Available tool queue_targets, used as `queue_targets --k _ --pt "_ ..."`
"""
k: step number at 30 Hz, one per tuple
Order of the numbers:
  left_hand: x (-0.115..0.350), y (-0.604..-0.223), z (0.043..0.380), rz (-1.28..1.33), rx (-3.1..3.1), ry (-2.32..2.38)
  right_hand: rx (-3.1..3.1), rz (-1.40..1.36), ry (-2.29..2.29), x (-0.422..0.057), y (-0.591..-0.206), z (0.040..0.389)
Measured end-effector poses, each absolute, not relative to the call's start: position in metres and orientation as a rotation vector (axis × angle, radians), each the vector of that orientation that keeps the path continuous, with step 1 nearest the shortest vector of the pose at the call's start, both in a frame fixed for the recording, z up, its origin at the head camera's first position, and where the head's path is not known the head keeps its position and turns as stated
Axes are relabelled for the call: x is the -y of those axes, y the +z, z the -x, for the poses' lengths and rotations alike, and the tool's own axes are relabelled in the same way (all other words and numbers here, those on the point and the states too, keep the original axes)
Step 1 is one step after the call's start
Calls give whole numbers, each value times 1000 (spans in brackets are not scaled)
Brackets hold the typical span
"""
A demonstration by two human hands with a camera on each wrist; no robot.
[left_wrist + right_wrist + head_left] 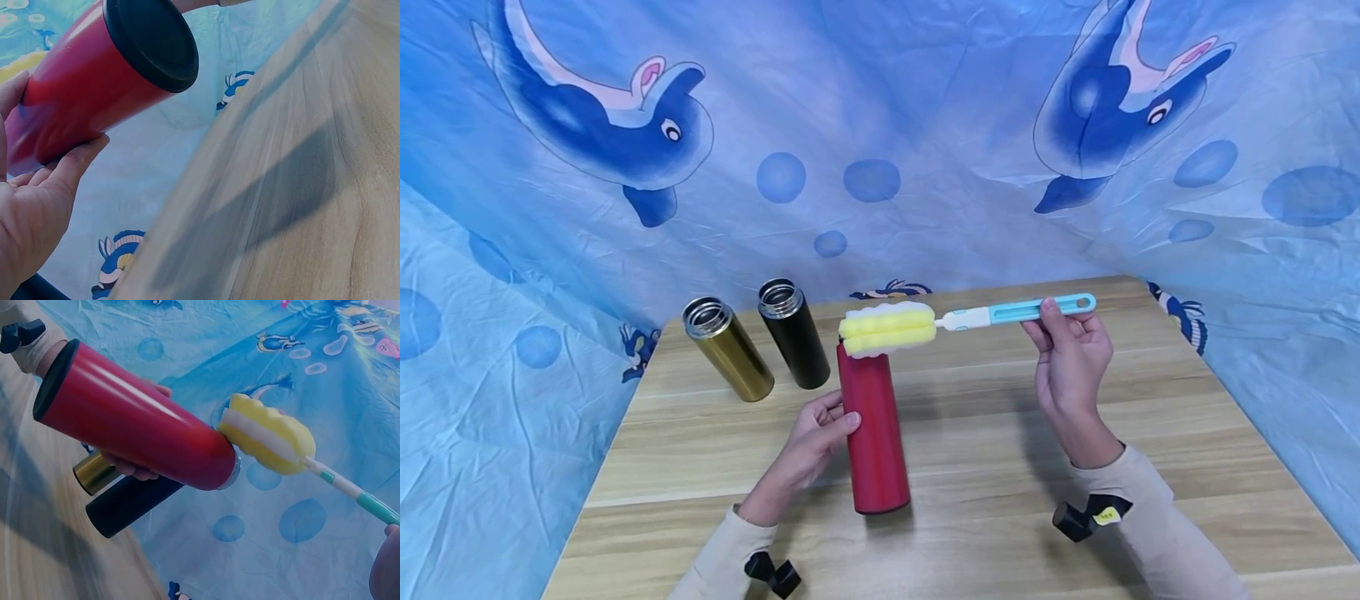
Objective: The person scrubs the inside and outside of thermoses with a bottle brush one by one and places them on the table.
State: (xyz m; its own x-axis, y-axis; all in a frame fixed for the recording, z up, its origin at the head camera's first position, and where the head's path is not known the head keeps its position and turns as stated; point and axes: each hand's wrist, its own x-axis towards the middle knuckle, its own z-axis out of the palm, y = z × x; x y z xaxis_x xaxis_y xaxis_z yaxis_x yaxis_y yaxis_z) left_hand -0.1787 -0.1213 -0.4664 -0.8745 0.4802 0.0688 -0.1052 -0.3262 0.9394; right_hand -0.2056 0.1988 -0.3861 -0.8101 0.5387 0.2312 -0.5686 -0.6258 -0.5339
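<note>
My left hand (pixel 820 435) grips a red bottle (pixel 874 433) round its middle, thumb across the front. The bottle is held up off the table, tilted, its black base (pixel 153 40) facing the left wrist camera. In my right hand (pixel 1073 358) is a bottle brush, pinched by its turquoise handle (pixel 1018 310). The yellow and white sponge head (pixel 891 327) overlaps the bottle's mouth in the head view, hiding the opening. From the right wrist view, the sponge (pixel 269 434) lies right beside the metal rim (pixel 232 472), outside the bottle.
A gold bottle (pixel 730 354) and a black bottle (pixel 794 337) stand uncapped at the back left of the wooden table (pixel 985 467). A blue curtain (pixel 880 125) printed with dolphins hangs behind the table and along both sides.
</note>
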Motion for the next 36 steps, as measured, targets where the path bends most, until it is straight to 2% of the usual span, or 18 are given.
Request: queue_targets --k 36 --pt "123 -457 186 -449 -1425 2325 984 113 2434 -205 -405 190"
